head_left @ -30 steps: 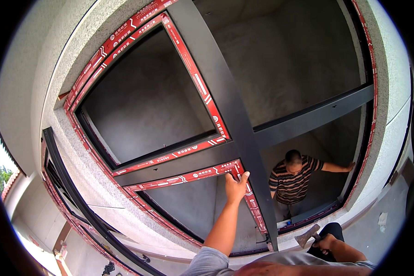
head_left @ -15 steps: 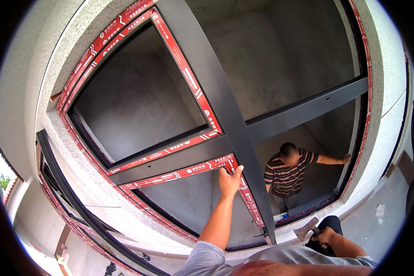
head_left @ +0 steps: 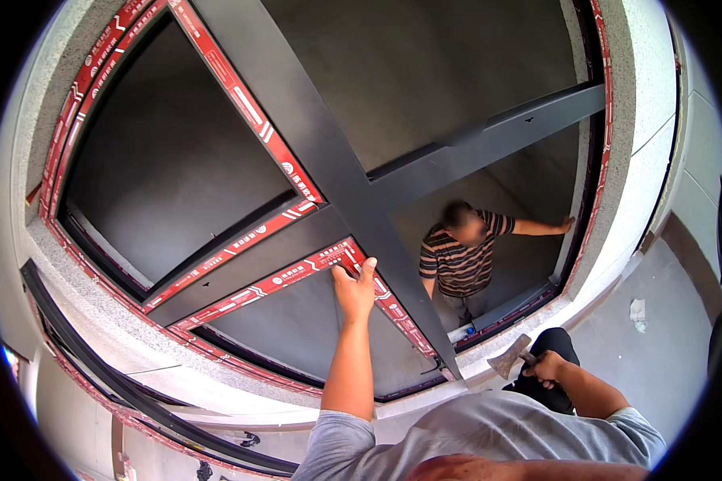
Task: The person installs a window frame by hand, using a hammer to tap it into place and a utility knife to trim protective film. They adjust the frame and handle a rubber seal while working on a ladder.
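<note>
Against the dark window frame (head_left: 361, 200), the left hand (head_left: 354, 290) still presses flat where the red-taped strip (head_left: 297, 272) meets the central bar, slightly lower in view than before. Down at the right, the right hand (head_left: 547, 367) stays clenched on a hammer (head_left: 512, 357). Beyond, a person in a striped shirt (head_left: 460, 260) has shifted little.

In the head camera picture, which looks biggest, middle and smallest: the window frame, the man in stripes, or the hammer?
1. Window frame, by far the biggest.
2. Person in stripes.
3. Hammer, held in the right hand, smallest, even though it is closer to the camera.
</note>
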`<state>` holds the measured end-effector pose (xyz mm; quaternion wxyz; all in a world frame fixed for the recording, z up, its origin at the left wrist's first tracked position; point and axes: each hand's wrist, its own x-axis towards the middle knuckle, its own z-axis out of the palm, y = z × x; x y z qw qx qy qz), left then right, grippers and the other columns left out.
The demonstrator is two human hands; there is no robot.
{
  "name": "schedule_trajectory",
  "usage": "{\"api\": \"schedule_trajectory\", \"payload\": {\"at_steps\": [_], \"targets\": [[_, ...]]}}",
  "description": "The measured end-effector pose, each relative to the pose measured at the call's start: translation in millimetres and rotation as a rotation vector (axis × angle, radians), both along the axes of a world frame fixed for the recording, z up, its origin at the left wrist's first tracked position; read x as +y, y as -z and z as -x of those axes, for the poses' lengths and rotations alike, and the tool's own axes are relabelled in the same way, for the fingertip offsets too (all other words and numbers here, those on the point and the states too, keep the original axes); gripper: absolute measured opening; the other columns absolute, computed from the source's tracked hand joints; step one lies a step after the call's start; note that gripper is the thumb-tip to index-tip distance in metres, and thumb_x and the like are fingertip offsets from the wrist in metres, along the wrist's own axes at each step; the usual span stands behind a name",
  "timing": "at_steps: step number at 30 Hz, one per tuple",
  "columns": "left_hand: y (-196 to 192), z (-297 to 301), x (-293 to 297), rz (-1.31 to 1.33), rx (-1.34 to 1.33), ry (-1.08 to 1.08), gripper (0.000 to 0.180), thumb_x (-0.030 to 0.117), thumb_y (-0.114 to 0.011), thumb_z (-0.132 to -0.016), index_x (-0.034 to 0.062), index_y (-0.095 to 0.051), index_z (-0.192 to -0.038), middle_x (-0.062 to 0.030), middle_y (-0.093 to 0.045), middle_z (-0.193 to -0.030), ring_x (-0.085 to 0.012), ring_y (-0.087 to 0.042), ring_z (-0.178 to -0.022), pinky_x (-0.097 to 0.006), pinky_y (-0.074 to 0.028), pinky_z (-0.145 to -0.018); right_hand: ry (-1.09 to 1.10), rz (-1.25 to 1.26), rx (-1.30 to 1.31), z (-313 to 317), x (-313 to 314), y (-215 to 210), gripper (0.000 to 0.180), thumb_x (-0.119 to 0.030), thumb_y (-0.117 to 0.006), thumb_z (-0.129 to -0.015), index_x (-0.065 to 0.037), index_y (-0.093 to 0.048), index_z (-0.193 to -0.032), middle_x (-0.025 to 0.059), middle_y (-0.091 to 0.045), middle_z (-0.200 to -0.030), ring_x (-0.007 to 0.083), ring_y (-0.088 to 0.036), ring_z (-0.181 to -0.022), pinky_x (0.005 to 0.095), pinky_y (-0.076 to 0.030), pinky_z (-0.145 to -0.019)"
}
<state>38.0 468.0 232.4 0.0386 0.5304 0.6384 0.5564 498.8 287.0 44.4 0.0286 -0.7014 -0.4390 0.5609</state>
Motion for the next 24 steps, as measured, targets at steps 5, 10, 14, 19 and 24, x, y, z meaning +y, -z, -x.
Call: {"api": "schedule_trajectory", "payload": {"at_steps": [5,10,14,19,24], "targets": [[1.3,-2.4,-1.8,0.011,-0.053,0.028,0.071,0.057,-0.084,-0.087,-0.0037,-0.055,-0.11,-0.0222,-0.069,-0.106,-0.0402,-0.067,-0.101,-0.049,-0.051,-0.093,0.018,0.017,-0.013,0.2,-2.8,-12.0,0.038,-0.035,-0.082,-0.089,0.001,-0.069,-0.091,0.0068,-0.063,-0.068,0.0191,-0.062,-0.049,0.0357,-0.053,-0.044],[-2.6,-6.2,-2.5,0.007,-0.088,0.071,0.072,0.057,-0.084,-0.087,-0.0035,-0.054,-0.111,-0.0216,-0.069,-0.109,-0.0389,-0.067,-0.105,-0.048,-0.051,-0.095,0.042,0.025,0.03,-3.0,-4.3,-6.8,0.038,-0.032,-0.082,-0.091,0.003,-0.066,-0.091,0.0073,-0.06,-0.066,0.0194,-0.06,-0.047,0.035,-0.05,-0.041],[-7.1,-7.9,-7.5,0.029,-0.076,0.044,0.07,0.059,-0.084,-0.088,-0.0027,-0.055,-0.106,-0.0167,-0.072,-0.102,-0.0282,-0.069,-0.096,-0.042,-0.054,-0.089,0.055,0.032,0.045,-3.0,-4.6,-3.2,0.036,-0.028,-0.083,-0.09,0.002,-0.064,-0.089,0.0068,-0.057,-0.065,0.0191,-0.058,-0.045,0.0347,-0.048,-0.039],[-11.6,-5.7,-7.1,0.063,-0.1,0.059,0.07,0.051,-0.091,-0.082,-0.0034,-0.054,-0.107,-0.0189,-0.072,-0.105,-0.0292,-0.07,-0.097,-0.042,-0.055,-0.09,0.058,0.047,0.06,-2.7,0.1,3.4,0.036,-0.028,-0.084,-0.09,0.002,-0.064,-0.086,0.0068,-0.057,-0.064,0.0194,-0.057,-0.045,0.0346,-0.047,-0.038],[-17.8,-9.7,-10.9,0.053,-0.116,0.077,0.068,0.045,-0.095,-0.078,-0.0028,-0.053,-0.104,-0.0183,-0.074,-0.103,-0.0259,-0.071,-0.093,-0.041,-0.056,-0.087,0.07,0.051,0.066,-1.4,4.1,3.5,0.034,-0.026,-0.084,-0.089,0.001,-0.064,-0.085,0.0062,-0.057,-0.065,0.019,-0.056,-0.045,0.0342,-0.046,-0.038]]}}
